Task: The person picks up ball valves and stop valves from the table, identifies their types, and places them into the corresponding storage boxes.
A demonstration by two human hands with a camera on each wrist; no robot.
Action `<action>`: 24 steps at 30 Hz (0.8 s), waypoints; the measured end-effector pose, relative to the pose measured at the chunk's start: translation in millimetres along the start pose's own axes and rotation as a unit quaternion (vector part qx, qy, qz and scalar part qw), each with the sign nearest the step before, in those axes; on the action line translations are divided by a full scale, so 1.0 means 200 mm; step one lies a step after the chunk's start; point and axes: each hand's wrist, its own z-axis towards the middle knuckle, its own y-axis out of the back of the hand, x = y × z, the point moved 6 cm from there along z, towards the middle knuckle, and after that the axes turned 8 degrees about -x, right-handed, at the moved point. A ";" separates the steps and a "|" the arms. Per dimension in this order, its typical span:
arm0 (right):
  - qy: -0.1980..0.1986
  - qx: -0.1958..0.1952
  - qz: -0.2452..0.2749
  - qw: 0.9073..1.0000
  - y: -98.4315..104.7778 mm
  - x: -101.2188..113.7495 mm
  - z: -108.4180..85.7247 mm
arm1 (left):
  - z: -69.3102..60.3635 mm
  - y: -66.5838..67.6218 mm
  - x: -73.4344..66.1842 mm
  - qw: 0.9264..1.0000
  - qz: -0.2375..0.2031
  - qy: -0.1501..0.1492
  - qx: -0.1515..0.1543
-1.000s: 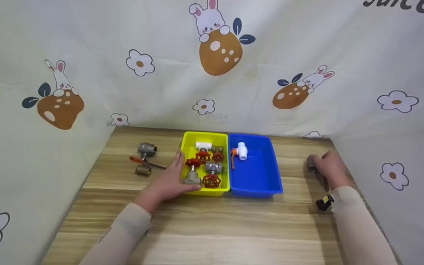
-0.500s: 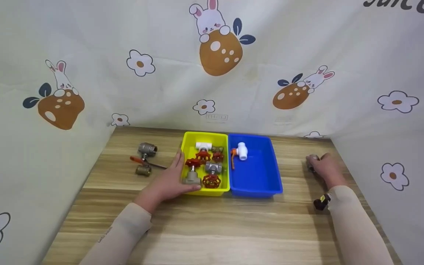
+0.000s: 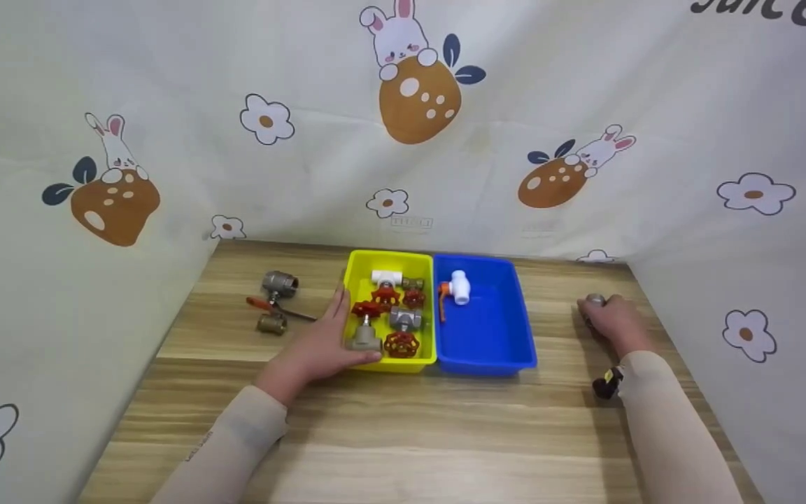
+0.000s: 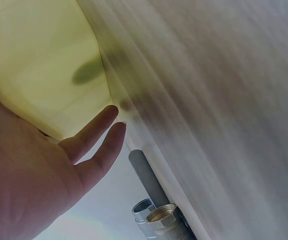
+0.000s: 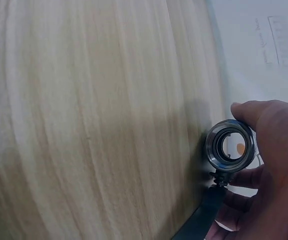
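My left hand [image 3: 315, 350] rests against the left side of the yellow bin [image 3: 392, 259], thumb over its front rim and fingers along the wall. Several valves lie in that bin, including a beige one [image 3: 366, 339] near the thumb. At the right of the table, my right hand [image 3: 620, 323] grips a grey metal valve [image 3: 595, 299]. The right wrist view shows the round threaded opening of this valve [image 5: 212, 145] between thumb and fingers, its dark lever [image 5: 201, 215] pointing down beside the hand.
Touching the yellow bin on its right is a blue bin [image 3: 490, 336] holding a white valve [image 3: 460, 288] with an orange handle. Left of the bins lie a large metal valve [image 3: 280, 283] and a smaller brass one [image 3: 272, 323]. A patterned cloth [image 3: 319, 182] hangs behind the table.
My right hand has shifted slightly left with the metal valve in its grip, and the valve's visible end has turned. My left hand has stayed on the yellow bin.
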 end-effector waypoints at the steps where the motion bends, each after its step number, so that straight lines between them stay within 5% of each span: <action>1: -0.002 0.006 -0.001 1.000 -0.01 0.00 0.00 | 0.00 0.00 0.00 1.000 0.001 0.002 0.000; 11: -0.021 0.055 -0.022 0.998 -0.06 -0.02 0.02 | -0.01 0.00 0.00 1.000 0.001 0.001 0.000; 24: -0.012 0.031 -0.035 0.999 -0.08 -0.04 0.04 | 0.00 0.00 -0.01 1.000 0.001 -0.006 0.006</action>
